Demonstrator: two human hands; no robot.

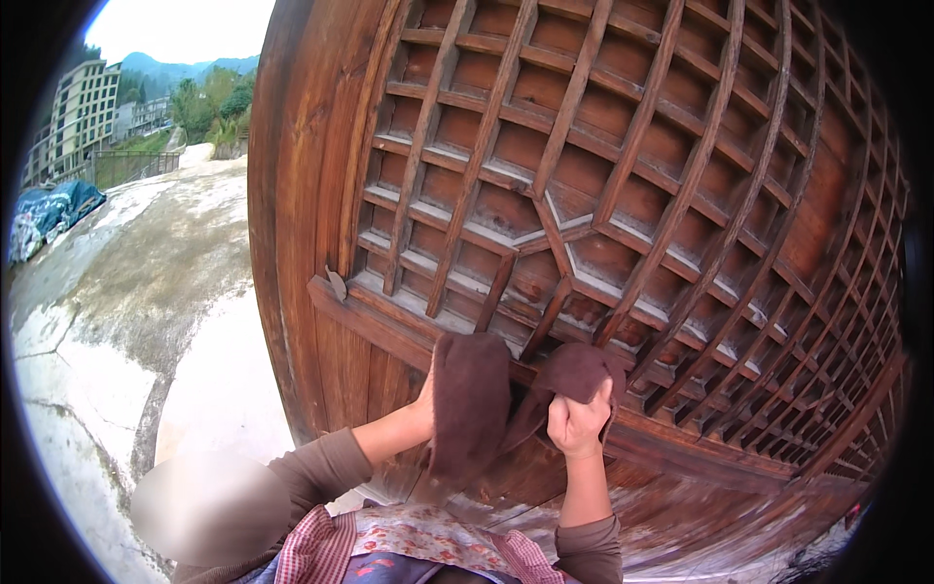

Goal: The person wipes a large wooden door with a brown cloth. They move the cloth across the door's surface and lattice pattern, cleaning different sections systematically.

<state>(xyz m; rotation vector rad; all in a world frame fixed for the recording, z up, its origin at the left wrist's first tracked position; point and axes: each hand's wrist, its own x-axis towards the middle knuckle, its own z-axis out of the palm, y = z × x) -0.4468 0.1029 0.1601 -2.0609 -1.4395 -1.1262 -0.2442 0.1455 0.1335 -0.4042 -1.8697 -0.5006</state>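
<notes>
A dark brown cloth (471, 405) hangs between my two hands in front of a wooden lattice panel (569, 139). My left hand (425, 405) is mostly hidden behind the cloth's left part, so its fingers do not show. The fingers of my right hand (580, 420) are closed on the bunched right part of the cloth, just below the lattice's lower bars. Pale dust lies along the lattice bars. A dry leaf (336, 284) rests on the left end of the wooden ledge (372, 317) beneath the lattice.
A thick wooden post (292, 182) borders the lattice on the left. Beyond it lies cracked concrete ground (95, 314) with a blue tarpaulin (62, 208) at the far left. A metal railing (135, 169), trees and a multi-storey building (76, 109) stand farther off.
</notes>
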